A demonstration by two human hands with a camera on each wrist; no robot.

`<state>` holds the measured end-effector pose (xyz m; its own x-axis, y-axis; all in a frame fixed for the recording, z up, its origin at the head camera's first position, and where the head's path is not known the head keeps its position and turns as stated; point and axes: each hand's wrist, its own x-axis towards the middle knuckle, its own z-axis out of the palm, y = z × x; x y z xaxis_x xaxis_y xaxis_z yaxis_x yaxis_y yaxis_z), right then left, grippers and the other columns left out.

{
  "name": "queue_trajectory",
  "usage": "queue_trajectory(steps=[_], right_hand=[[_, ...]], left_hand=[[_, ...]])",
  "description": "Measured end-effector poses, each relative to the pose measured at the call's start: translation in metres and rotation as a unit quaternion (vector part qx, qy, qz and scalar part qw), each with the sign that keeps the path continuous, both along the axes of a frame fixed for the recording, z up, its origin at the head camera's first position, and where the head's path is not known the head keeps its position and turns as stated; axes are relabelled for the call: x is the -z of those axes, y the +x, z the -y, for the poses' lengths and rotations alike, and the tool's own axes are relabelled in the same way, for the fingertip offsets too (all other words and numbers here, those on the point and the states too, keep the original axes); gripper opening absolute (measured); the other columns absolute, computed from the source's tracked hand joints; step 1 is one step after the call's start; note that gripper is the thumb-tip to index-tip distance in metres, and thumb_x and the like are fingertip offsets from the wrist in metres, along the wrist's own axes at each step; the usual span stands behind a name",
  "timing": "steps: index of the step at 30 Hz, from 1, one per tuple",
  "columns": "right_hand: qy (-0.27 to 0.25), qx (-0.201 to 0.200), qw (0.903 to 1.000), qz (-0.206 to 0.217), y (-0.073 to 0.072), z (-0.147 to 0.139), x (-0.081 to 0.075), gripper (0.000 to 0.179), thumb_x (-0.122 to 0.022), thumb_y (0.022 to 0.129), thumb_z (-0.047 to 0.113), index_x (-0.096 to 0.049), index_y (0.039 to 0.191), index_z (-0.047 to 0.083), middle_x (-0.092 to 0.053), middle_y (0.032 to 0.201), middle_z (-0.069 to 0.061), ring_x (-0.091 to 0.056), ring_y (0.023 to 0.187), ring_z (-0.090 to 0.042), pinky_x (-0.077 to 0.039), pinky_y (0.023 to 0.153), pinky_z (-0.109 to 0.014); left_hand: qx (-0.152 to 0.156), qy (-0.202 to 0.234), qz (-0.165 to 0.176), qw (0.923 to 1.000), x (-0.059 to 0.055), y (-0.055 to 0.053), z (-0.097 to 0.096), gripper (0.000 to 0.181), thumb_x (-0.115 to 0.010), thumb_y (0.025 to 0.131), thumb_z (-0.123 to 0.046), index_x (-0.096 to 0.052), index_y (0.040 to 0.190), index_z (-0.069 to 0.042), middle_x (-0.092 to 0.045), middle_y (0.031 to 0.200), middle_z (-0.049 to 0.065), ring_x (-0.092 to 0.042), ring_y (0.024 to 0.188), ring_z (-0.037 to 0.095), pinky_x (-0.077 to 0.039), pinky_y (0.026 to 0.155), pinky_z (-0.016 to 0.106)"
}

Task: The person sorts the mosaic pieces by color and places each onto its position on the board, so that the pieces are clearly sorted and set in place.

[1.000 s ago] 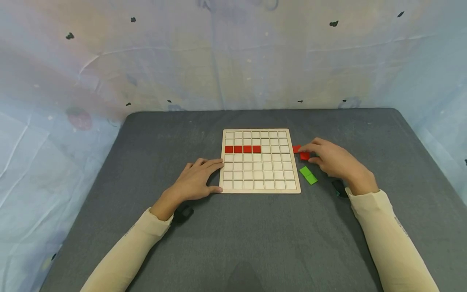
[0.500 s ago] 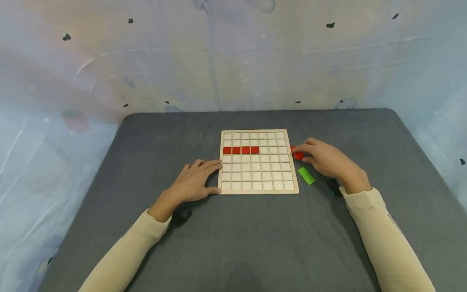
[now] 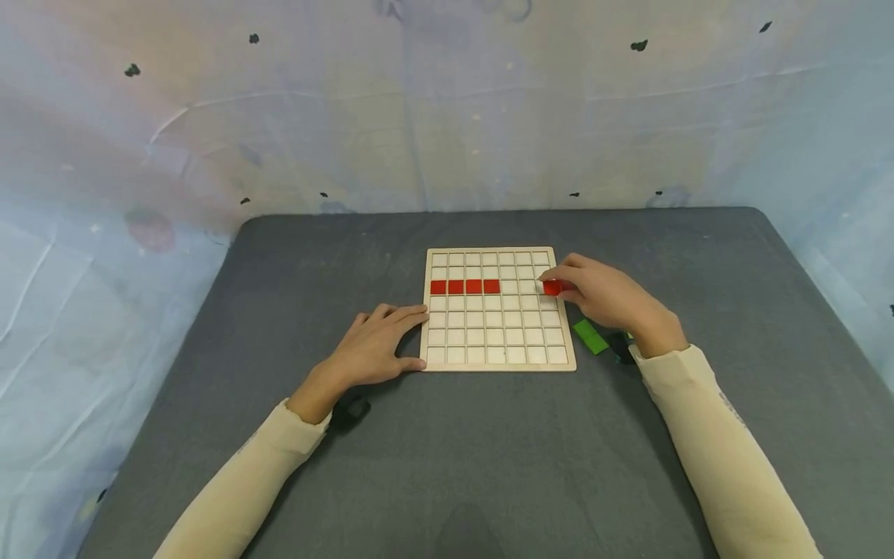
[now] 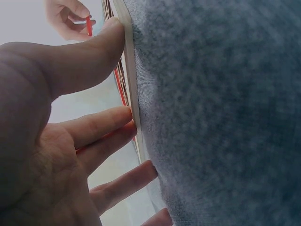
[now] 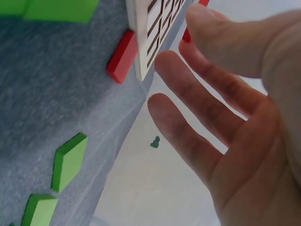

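Note:
A square wooden board (image 3: 500, 367) with a grid of recessed cells lies on the dark table. Several red square tiles (image 3: 456, 287) fill the left part of its third row. My left hand (image 3: 373, 349) rests at the board's left edge, thumb and fingertips touching the rim with the fingers extended. Over the board's right side, my right hand (image 3: 608, 295) pinches a red square tile (image 3: 552, 287) between thumb and fingers. That tile is tilted up on edge in the left wrist view. Another red tile (image 5: 123, 56) lies against the board's side, below the right hand.
Green tiles (image 3: 590, 336) lie on the table right of the board, partly under the right wrist. More single green tiles (image 5: 69, 162) show in the right wrist view. A pale patterned cloth (image 3: 447, 109) hangs behind the table's far edge.
My right hand has picked up a red tile from beside the board and moved left with it over the right-hand cells. The left hand stays at the board's edge.

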<state>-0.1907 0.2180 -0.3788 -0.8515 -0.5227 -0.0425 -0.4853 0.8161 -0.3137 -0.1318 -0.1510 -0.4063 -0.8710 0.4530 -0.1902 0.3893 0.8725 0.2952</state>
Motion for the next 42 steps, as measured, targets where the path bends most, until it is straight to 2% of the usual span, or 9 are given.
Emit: queue_trajectory(steps=[7,14,23,31,42], right_hand=[[0.004,-0.002,1.0000,0.002,-0.006,0.007,0.000,0.036,-0.066,0.096,0.009,-0.064,0.131,0.015,-0.059,0.118,-0.007,-0.058,0.093,-0.019,-0.052,0.078,-0.037],[0.002,-0.009,0.9999,0.012,-0.014,0.017,0.000,0.037,-0.066,0.096,0.008,-0.064,0.132,0.016,-0.058,0.128,-0.008,-0.060,0.103,-0.022,-0.053,0.085,-0.041],[-0.005,-0.030,0.9990,0.031,-0.022,0.029,-0.002,0.039,-0.064,0.097,0.010,-0.061,0.136,0.016,-0.056,0.131,-0.006,-0.061,0.109,-0.023,-0.052,0.091,-0.043],[-0.007,-0.037,0.9987,0.035,-0.030,0.038,0.005,0.038,-0.069,0.095,0.013,-0.064,0.132,0.017,-0.057,0.131,-0.007,-0.061,0.112,-0.023,-0.052,0.095,-0.044],[-0.011,-0.042,0.9982,0.042,-0.033,0.047,0.009,0.038,-0.067,0.096,0.012,-0.064,0.132,0.018,-0.058,0.130,-0.006,-0.061,0.113,-0.023,-0.052,0.095,-0.044]], left_hand=[[0.000,0.002,0.000,1.0000,-0.001,0.000,0.000,0.079,-0.074,0.087,-0.049,-0.039,0.155,-0.027,-0.034,0.161,-0.006,-0.038,0.142,0.029,-0.034,0.108,0.057],[-0.002,0.003,0.000,1.0000,-0.001,-0.001,0.000,0.079,-0.074,0.087,-0.048,-0.038,0.155,-0.027,-0.034,0.162,-0.006,-0.037,0.142,0.028,-0.034,0.108,0.057],[-0.002,0.003,0.005,1.0000,-0.002,-0.002,0.000,0.080,-0.074,0.087,-0.048,-0.038,0.155,-0.026,-0.034,0.162,-0.006,-0.037,0.142,0.028,-0.034,0.108,0.057],[0.000,0.001,0.003,1.0000,-0.003,-0.002,-0.001,0.080,-0.074,0.087,-0.048,-0.038,0.155,-0.026,-0.034,0.162,-0.006,-0.037,0.142,0.029,-0.034,0.108,0.057],[-0.001,0.006,0.003,1.0000,-0.002,-0.001,-0.001,0.080,-0.075,0.087,-0.047,-0.039,0.155,-0.026,-0.034,0.161,-0.006,-0.037,0.142,0.028,-0.034,0.108,0.057]])
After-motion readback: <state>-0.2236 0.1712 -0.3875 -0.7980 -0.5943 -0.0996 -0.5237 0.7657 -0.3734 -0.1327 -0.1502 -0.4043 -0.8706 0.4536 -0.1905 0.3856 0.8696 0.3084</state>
